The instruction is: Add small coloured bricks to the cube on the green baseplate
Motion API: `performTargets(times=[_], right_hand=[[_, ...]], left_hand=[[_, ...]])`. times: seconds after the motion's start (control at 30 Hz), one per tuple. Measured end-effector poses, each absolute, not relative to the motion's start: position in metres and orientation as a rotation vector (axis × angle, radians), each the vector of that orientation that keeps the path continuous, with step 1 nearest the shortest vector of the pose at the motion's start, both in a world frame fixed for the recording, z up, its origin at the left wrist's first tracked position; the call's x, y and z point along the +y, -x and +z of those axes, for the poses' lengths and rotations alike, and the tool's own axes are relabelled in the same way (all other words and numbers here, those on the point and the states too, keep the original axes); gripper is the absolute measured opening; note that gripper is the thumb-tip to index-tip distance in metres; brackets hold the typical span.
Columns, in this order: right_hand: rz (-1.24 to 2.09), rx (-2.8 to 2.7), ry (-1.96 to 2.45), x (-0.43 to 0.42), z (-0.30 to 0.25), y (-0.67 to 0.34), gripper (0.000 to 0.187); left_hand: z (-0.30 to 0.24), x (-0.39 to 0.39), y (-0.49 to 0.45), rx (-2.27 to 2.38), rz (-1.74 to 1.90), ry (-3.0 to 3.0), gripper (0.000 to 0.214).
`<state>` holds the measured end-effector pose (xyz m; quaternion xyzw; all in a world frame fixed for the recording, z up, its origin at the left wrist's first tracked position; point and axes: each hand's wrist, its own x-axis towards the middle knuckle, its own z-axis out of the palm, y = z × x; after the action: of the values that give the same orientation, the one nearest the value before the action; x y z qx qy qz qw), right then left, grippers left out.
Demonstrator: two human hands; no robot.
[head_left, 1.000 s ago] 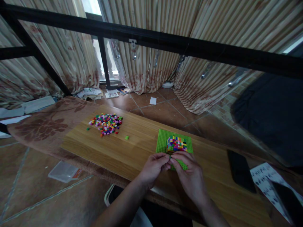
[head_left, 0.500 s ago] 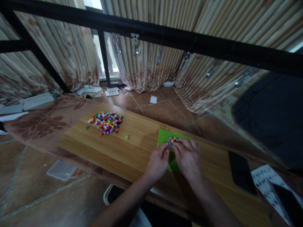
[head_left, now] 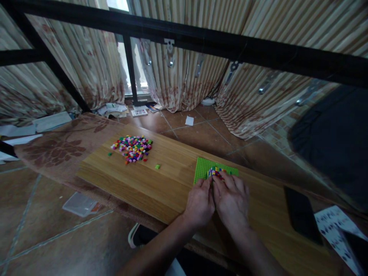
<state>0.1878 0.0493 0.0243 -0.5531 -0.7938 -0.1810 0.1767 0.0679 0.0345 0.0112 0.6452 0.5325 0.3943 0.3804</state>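
A bright green studded baseplate (head_left: 203, 170) lies on the wooden board (head_left: 149, 184). On it stands a multicoloured block of small bricks (head_left: 215, 172), mostly covered by my hands. My left hand (head_left: 199, 203) and my right hand (head_left: 232, 199) lie side by side over the plate's near half, fingers curled and pressed against the block's near side. A heap of loose coloured bricks (head_left: 132, 147) sits at the board's far left, with a lone green brick (head_left: 157, 166) nearer the plate.
A dark phone (head_left: 301, 216) and a printed sheet (head_left: 335, 230) lie at the right. A patterned cloth (head_left: 57, 147) lies under the board. A black metal rail (head_left: 201, 42) crosses above. Curtains, papers and a clear plastic lid (head_left: 79, 204) are on the tiled floor.
Both hands have moved forward from the plate's near edge onto the block and now cover most of it. The view has shifted slightly.
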Motion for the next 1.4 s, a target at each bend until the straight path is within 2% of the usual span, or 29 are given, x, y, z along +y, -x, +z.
performTargets(times=[0.27, 0.5, 0.67, 0.77, 0.87, 0.97, 1.4], right_hand=[[-0.409, -2.234, 1.535, 0.046, 0.004, -0.197, 0.034], [-0.492, -2.253, 1.47, 0.045, -0.006, -0.208, 0.035], [-0.417, -2.191, 1.343, 0.038, -0.003, -0.213, 0.045], [-0.406, -2.146, 1.277, 0.031, 0.001, -0.208, 0.043], [-0.37, -2.14, 1.201, 0.023, 0.002, -0.198, 0.034], [-0.307, -2.139, 1.168, 0.017, 0.002, -0.186, 0.029], [-0.24, -2.151, 1.143, -0.001, -0.017, -0.175, 0.027]], left_hand=[[0.006, 0.033, -0.069, 1.351, 1.04, -1.637, 0.045], [0.007, 0.026, -0.059, 1.446, 1.048, -1.666, 0.048], [-0.004, 0.029, 0.024, 1.886, 1.277, -1.45, 0.041], [-0.013, 0.034, 0.096, 2.28, 1.299, -1.279, 0.039], [-0.017, 0.04, 0.148, 2.558, 1.061, -1.266, 0.043], [-0.018, 0.047, 0.17, 2.622, 0.861, -1.353, 0.042], [-0.017, 0.065, 0.164, 2.44, 0.71, -1.597, 0.012]])
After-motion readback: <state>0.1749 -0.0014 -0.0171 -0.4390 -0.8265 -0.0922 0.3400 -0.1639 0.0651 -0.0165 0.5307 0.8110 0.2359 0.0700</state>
